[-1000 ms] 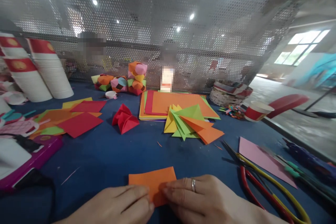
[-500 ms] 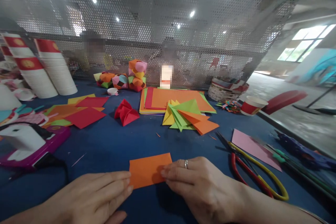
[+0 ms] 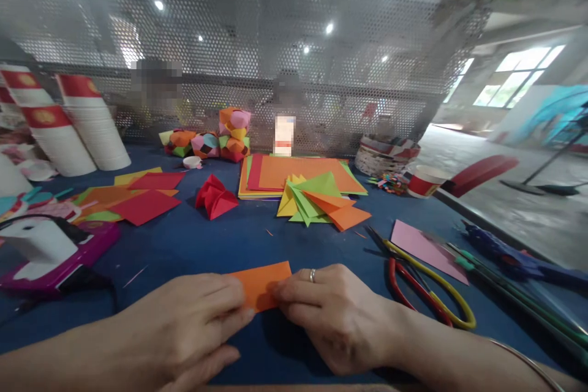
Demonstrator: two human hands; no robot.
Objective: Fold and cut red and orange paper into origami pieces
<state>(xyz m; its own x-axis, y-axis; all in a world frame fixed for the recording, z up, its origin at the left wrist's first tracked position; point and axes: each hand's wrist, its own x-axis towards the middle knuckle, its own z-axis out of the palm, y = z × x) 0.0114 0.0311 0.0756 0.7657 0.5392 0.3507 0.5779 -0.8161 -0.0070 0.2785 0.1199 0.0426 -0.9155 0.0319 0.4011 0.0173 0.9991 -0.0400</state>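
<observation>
A folded orange paper (image 3: 263,286) lies on the blue table in front of me, its top edge slanting up to the right. My left hand (image 3: 190,321) covers its left end, with the fingers together and pressed on it. Its right edge is pinched between the thumb and fingers of my right hand (image 3: 333,312), which wears a ring. Under my fingers the paper's ends are hidden. Further off stand a red folded paper piece (image 3: 215,197) and a fan of green, yellow and orange folded papers (image 3: 321,199).
Scissors (image 3: 422,285) and a pink sheet (image 3: 427,251) lie to the right, with a blue glue gun (image 3: 514,254) beyond. A stack of coloured sheets (image 3: 298,173) sits behind. Left are loose red sheets (image 3: 147,207), a purple power strip (image 3: 87,257) and paper cups (image 3: 98,128).
My left hand has slid right and further over the orange paper, covering more of its left end. My right hand keeps its pinch. The whole view has shifted slightly.
</observation>
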